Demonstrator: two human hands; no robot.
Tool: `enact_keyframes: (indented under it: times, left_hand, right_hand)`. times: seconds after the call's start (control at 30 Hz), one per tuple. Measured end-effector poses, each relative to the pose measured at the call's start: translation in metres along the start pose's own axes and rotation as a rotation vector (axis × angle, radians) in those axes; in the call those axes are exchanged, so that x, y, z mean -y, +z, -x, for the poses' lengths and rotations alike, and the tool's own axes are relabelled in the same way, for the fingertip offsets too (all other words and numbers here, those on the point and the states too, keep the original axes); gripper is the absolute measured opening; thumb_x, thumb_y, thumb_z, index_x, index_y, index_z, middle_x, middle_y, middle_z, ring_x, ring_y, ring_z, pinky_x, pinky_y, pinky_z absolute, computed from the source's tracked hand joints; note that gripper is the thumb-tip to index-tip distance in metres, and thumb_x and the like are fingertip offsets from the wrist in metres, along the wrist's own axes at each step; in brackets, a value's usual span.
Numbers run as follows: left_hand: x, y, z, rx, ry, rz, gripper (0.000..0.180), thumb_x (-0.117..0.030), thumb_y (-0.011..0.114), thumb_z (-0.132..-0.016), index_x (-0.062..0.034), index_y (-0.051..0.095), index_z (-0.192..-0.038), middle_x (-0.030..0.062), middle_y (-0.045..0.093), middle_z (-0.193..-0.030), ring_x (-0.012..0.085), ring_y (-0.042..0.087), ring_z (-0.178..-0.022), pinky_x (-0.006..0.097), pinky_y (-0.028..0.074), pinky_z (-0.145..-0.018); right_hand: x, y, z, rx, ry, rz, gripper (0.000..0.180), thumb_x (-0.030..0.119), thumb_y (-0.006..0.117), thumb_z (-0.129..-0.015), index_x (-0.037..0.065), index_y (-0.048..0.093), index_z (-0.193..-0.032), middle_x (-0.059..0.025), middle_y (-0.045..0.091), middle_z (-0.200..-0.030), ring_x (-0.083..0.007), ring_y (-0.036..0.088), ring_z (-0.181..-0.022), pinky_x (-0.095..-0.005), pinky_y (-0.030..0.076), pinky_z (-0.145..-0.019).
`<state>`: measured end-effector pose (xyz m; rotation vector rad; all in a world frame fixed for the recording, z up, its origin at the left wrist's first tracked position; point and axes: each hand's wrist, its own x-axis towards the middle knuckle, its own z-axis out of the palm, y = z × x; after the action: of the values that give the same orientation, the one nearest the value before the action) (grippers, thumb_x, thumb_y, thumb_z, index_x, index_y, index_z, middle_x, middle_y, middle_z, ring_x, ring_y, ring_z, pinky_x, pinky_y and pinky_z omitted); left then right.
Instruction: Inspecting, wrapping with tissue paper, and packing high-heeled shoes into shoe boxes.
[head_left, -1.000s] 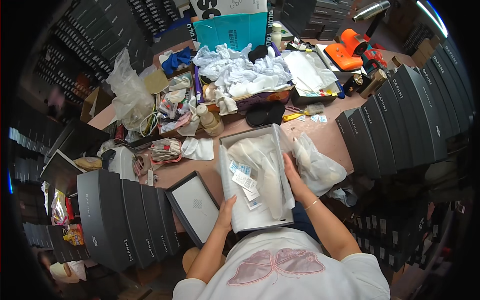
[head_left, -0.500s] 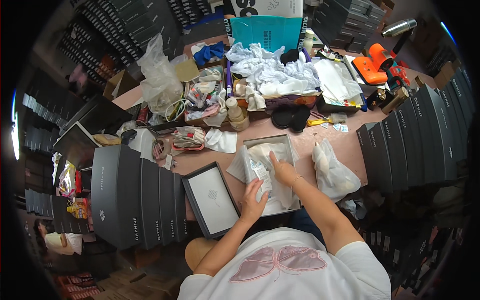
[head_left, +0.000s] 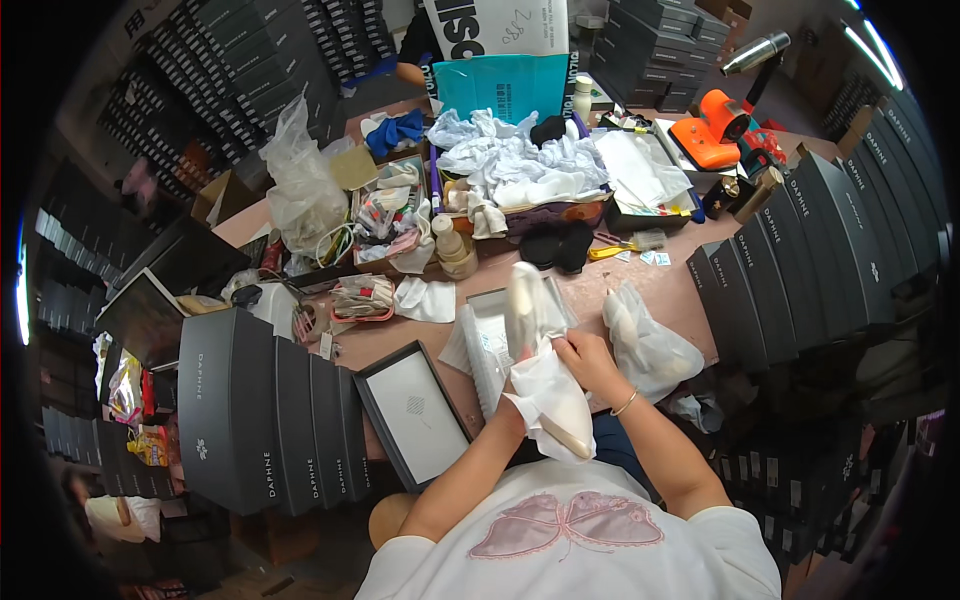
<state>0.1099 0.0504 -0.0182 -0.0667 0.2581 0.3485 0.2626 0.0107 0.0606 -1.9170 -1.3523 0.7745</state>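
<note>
Above the open grey shoe box (head_left: 474, 345) I hold up a pale shoe bundle (head_left: 553, 395) in thin white wrapping. One pale rounded part points away from me, and another slants down toward my shirt. My right hand (head_left: 592, 364) pinches the wrapping at the bundle's right side, fingers closed. My left hand (head_left: 514, 390) grips it from the left, its fingers largely hidden behind the wrapping. Translucent lining shows inside the box. Left of the box lies its dark-rimmed lid (head_left: 418, 412), pale inside facing up.
A white plastic bag with pale contents (head_left: 650, 345) rests right of the box. Dark shoe boxes stand in rows at left (head_left: 225, 410) and right (head_left: 830, 260). Beyond are a bin of white cloths (head_left: 520, 160), a cream bottle (head_left: 453, 250) and an orange device (head_left: 708, 135).
The shoe bundle has come up out of the box in my hands. My left hand has left the printed packet in the box and moved to the bundle. The view has shifted slightly.
</note>
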Motion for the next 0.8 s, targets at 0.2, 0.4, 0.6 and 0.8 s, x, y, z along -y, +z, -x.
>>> enact_keyframes:
  times: [0.2,0.4,0.6,0.8]
  left_hand:
    - [-0.027,0.015,0.025,-0.373,0.433,-0.213,0.038,-0.033,0.053,-0.095,-0.0063,0.054,-0.122,0.0083,0.062,-0.111,0.0234,0.060,-0.102,0.039,0.050,-0.090]
    - [-0.009,0.034,0.041,-0.438,0.513,-0.509,0.053,-0.043,0.049,-0.096,-0.0032,0.047,-0.130,0.0105,0.056,-0.126,0.0228,0.055,-0.114,0.037,0.043,-0.098]
    - [-0.034,0.047,0.068,-0.500,0.664,-0.360,0.044,-0.037,0.050,-0.097,-0.0030,0.051,-0.125,0.0067,0.061,-0.112,0.0178,0.059,-0.102,0.033,0.045,-0.091]
    - [-0.123,0.019,0.024,-0.517,0.833,-0.545,0.031,-0.026,0.045,-0.101,0.0013,0.057,-0.106,0.0130,0.064,-0.105,0.0218,0.063,-0.097,0.037,0.052,-0.086]
  right_hand:
    - [0.070,-0.039,0.056,0.000,-0.362,-0.101,0.016,0.010,0.063,-0.082,0.001,0.063,-0.095,-0.0130,0.063,-0.085,-0.0302,0.061,-0.073,-0.0344,0.050,-0.067]
    - [0.044,-0.004,0.043,0.402,-0.151,-0.019,0.040,0.015,0.070,-0.072,0.003,0.060,-0.109,-0.0136,0.058,-0.114,-0.0332,0.054,-0.109,-0.0412,0.043,-0.092]
    - [0.002,0.009,0.067,0.116,-0.456,0.057,0.050,0.019,0.071,-0.073,0.007,0.058,-0.120,-0.0174,0.055,-0.124,-0.0368,0.048,-0.118,-0.0436,0.036,-0.102]
    - [0.022,-0.028,0.067,0.205,-0.493,0.106,0.052,0.018,0.069,-0.075,0.007,0.055,-0.124,-0.0160,0.055,-0.123,-0.0354,0.047,-0.120,-0.0439,0.036,-0.103]
